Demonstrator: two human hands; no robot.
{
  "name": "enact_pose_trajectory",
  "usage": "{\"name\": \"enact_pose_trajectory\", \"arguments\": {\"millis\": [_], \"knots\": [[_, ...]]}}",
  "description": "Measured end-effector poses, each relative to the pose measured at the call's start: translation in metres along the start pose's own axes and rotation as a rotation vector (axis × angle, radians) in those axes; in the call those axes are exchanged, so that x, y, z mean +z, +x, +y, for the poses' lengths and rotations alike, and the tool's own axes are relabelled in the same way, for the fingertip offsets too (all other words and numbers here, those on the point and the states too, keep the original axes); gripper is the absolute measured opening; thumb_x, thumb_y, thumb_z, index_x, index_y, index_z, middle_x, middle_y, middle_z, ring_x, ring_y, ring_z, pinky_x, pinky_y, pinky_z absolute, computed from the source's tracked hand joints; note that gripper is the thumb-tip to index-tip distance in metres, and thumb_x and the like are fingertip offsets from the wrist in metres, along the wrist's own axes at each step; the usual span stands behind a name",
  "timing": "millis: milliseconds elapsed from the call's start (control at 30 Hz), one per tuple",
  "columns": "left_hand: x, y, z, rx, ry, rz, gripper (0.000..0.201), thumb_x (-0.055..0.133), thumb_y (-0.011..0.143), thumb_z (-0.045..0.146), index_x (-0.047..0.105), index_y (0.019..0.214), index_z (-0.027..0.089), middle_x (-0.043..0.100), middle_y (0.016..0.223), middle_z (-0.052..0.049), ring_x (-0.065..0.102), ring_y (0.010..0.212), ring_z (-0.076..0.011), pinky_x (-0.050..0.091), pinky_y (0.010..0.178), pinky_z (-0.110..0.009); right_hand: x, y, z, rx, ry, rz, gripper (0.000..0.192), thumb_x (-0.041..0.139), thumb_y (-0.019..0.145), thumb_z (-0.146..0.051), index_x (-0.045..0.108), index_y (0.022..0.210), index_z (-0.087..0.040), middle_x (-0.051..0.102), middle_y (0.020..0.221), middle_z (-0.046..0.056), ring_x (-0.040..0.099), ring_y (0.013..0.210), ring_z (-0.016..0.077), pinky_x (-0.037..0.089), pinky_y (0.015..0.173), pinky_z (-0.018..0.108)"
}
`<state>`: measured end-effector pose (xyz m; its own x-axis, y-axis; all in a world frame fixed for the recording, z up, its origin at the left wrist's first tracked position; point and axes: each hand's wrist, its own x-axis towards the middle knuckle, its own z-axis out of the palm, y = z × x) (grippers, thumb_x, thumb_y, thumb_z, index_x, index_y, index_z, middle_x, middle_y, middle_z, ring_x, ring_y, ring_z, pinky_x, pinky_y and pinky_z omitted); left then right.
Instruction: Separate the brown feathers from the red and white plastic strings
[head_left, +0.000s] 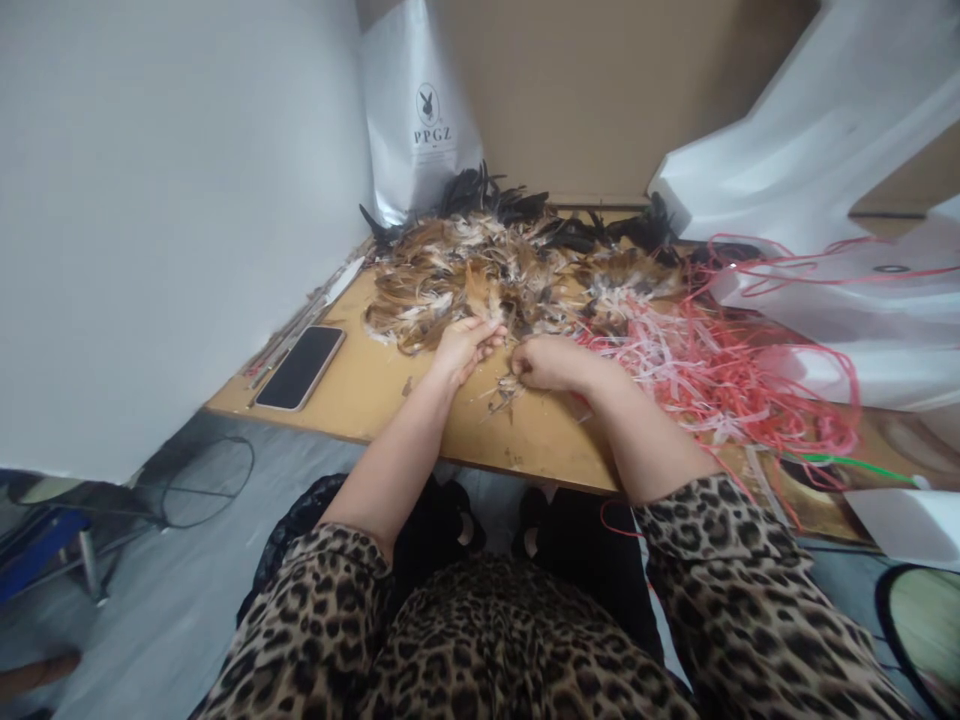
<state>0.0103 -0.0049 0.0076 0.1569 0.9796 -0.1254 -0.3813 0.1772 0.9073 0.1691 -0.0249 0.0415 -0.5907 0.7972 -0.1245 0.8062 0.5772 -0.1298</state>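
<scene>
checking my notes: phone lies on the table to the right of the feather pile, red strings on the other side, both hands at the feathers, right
Not quite. In the head view the phone lies left of the feather pile, and the red strings lie right. Both the left hand and right hand are at the feathers.

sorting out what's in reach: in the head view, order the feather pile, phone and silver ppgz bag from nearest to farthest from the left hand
1. Feather pile: at the left hand's fingers, which touch its near edge.
2. Phone: lying flat further left on the table, near the wall.
3. Silver PPGZ bag: upright at the back, behind the feathers.
</scene>
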Motion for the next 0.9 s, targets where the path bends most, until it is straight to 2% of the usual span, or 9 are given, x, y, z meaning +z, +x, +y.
{"name": "enact_pose_trajectory", "arguments": {"millis": [100, 200, 333, 467, 567, 733, 900], "knots": [[0.001, -0.001, 0.002, 0.007, 0.004, -0.011, 0.018, 0.072, 0.067, 0.021, 0.062, 0.075, 0.009, 0.066, 0.069, -0.004, 0.055, 0.051, -0.003, 0.036, 0.043, -0.013, 0.0, 0.001, 0.0, 0.003, 0.017, 0.012, 0.018, 0.049, 0.067, -0.017, 0.067, 0.071, -0.016, 0.068, 0.076, 0.008, 0.056, 0.065, 0.0155, 0.034, 0.058, 0.024], [0.001, -0.002, 0.003, 0.022, 0.024, -0.014, 0.018, 0.072, 0.066, 0.022, 0.062, 0.073, 0.009, 0.066, 0.07, -0.004, 0.054, 0.05, -0.0028, 0.034, 0.042, -0.013, 0.0, 0.002, 0.009, -0.012, 0.186, 0.034, 0.017, 0.05, 0.066, -0.017, 0.066, 0.071, -0.016, 0.066, 0.068, 0.003, 0.053, 0.059, 0.0116, 0.036, 0.058, 0.022], [0.002, -0.003, 0.003, 0.034, 0.056, -0.012, 0.021, 0.073, 0.064, 0.024, 0.062, 0.073, 0.009, 0.067, 0.072, -0.005, 0.052, 0.049, -0.0024, 0.032, 0.042, -0.014, -0.003, 0.0, 0.02, -0.002, 0.486, 0.109, 0.013, 0.052, 0.065, -0.017, 0.063, 0.072, -0.014, 0.063, 0.065, 0.0, 0.053, 0.058, 0.0085, 0.039, 0.058, 0.018], [0.004, -0.006, 0.006, 0.036, 0.068, 0.003, 0.021, 0.073, 0.065, 0.025, 0.062, 0.073, 0.009, 0.066, 0.067, -0.005, 0.051, 0.049, -0.003, 0.03, 0.042, -0.014, 0.0, 0.001, 0.024, 0.012, 0.894, 0.098, 0.007, 0.057, 0.067, -0.018, 0.056, 0.073, -0.014, 0.063, 0.064, 0.0, 0.054, 0.052, 0.0073, 0.04, 0.05, 0.017], [0.005, -0.007, 0.008, 0.031, 0.081, 0.002, 0.018, 0.071, 0.066, 0.024, 0.063, 0.073, 0.009, 0.065, 0.062, -0.004, 0.051, 0.048, -0.0036, 0.029, 0.041, -0.015, 0.005, 0.003, 0.025, 0.054, 1.137, 0.101, 0.011, 0.061, 0.068, -0.021, 0.053, 0.073, -0.015, 0.065, 0.067, 0.002, 0.057, 0.051, 0.0082, 0.038, 0.042, 0.016], [0.007, -0.008, 0.007, 0.063, 0.1, -0.011, 0.021, 0.074, 0.063, 0.026, 0.065, 0.072, 0.009, 0.067, 0.071, -0.006, 0.052, 0.05, -0.0032, 0.031, 0.042, -0.015, 0.011, 0.005, 0.027, 0.057, 1.279, 0.078, 0.013, 0.065, 0.068, -0.022, 0.054, 0.073, -0.015, 0.064, 0.063, 0.002, 0.058, 0.051, 0.0082, 0.04, 0.041, 0.015], [0.005, -0.005, 0.002, 0.083, 0.183, -0.095, 0.028, 0.074, 0.062, 0.03, 0.068, 0.081, 0.011, 0.067, 0.068, -0.005, 0.055, 0.052, -0.0047, 0.036, 0.045, -0.014, 0.014, 0.005, 0.03, -0.01, 1.346, -0.009, 0.017, 0.067, 0.066, -0.022, 0.056, 0.075, -0.014, 0.065, 0.064, 0.002, 0.058, 0.051, 0.0073, 0.042, 0.042, 0.014]]}}
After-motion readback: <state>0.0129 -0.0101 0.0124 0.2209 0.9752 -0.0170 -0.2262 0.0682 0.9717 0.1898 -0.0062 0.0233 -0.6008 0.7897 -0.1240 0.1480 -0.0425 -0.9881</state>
